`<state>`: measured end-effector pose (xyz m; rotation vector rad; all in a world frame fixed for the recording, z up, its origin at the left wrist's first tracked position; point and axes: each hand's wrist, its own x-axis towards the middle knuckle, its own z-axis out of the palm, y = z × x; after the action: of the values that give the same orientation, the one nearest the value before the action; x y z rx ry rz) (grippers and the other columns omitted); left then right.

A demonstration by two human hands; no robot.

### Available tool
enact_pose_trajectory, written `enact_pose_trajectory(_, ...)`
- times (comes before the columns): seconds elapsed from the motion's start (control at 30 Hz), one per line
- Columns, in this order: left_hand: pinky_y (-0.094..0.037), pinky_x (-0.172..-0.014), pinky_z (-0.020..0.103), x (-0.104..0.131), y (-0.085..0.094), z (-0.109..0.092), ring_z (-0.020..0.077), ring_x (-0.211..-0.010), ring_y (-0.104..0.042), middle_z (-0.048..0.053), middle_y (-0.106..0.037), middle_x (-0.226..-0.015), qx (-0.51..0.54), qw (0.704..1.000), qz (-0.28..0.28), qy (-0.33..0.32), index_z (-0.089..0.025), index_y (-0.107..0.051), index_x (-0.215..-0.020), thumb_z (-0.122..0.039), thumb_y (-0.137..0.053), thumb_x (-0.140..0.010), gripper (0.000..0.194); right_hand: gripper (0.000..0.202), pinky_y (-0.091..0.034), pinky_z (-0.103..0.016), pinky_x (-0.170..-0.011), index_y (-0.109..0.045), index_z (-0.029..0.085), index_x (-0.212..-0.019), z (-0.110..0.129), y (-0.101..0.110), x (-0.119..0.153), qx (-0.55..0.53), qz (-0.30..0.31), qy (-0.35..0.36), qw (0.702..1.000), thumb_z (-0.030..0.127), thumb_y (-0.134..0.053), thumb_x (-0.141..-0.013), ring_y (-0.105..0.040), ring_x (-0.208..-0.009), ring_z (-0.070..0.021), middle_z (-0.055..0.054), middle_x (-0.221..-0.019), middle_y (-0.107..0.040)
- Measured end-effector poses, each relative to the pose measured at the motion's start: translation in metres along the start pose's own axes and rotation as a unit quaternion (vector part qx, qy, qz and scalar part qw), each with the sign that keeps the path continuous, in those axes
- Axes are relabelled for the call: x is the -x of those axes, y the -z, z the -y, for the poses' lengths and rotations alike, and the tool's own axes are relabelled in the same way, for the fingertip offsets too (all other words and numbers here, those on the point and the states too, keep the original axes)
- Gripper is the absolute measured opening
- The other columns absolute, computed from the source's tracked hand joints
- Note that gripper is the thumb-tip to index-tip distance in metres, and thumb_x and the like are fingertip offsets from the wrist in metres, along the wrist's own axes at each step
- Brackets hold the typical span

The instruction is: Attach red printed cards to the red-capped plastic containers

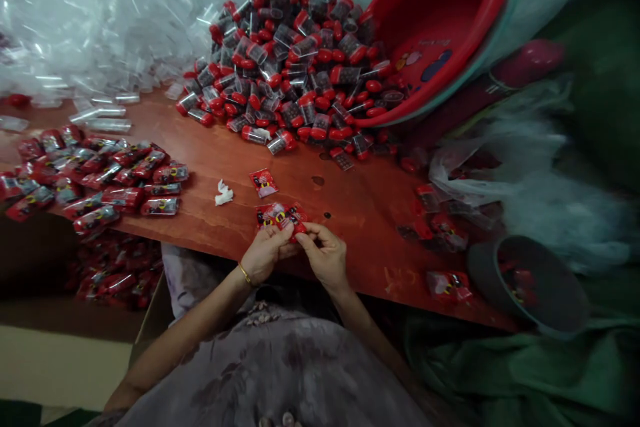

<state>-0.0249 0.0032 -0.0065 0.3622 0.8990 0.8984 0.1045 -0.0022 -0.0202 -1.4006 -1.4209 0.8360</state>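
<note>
Near the table's front edge, my left hand (266, 252) and my right hand (326, 257) meet with fingers pinched together. Between their fingertips is a small glossy red piece (300, 229); its exact kind is partly hidden by the fingers. Just beyond the fingertips lie red printed packets (270, 215) with black and yellow figures, overlapping so that I cannot tell how many. A single similar packet (263, 182) lies flat a little farther off. To the left of it is a crumpled white scrap (224, 193).
A large heap of clear tubes with red caps (300, 60) rises at the back, against a tilted red basin (450, 7). Wrapped red packages (120, 177) are piled at left, clear plastic tubes (107, 125) behind. A grey bucket (483, 260) and plastic bags (545, 193) stand right.
</note>
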Motion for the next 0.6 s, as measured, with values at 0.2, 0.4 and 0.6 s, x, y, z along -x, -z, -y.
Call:
enact_pose_trajectory(0.2,-0.053,-0.075,0.031,-0.003,0.006,0.009,0.0167,-0.067,-0.067,0.005,-0.069,-0.068,-0.014,0.998,0.028,-0.053,-0.011,-0.065,-0.072,-0.05,-0.079,-0.055,0.045,0.02,-0.05,-0.024,-0.057,-0.071,0.019,-0.077,0.001,-0.005,0.005,0.041,-0.039,0.045,0.997,0.036,-0.061,-0.077,-0.061,-0.055,-0.0134,-0.001,-0.064,-0.069)
enact_pose_trajectory(0.4,-0.051,-0.06,0.026,0.003,0.018,0.004,0.012,-0.051,-0.061,0.003,-0.066,-0.058,-0.067,0.997,0.008,-0.047,-0.008,-0.066,-0.07,-0.054,-0.079,-0.048,0.053,0.027,-0.047,-0.021,-0.046,-0.066,0.018,-0.067,-0.007,-0.009,0.007,0.055,0.012,0.056,0.997,0.042,-0.061,-0.078,-0.057,-0.046,-0.0124,0.001,-0.055,-0.065)
enact_pose_trajectory(0.6,-0.049,-0.05,0.022,0.015,0.063,-0.049,0.0117,-0.047,-0.06,0.003,-0.065,-0.06,-0.029,0.972,-0.203,-0.116,-0.011,-0.06,-0.074,-0.039,-0.082,-0.055,0.04,0.027,-0.048,-0.02,-0.053,-0.066,0.017,-0.08,-0.016,-0.006,0.008,0.079,0.057,0.128,0.987,0.029,-0.044,-0.091,-0.057,-0.049,-0.0107,0.002,-0.055,-0.06)
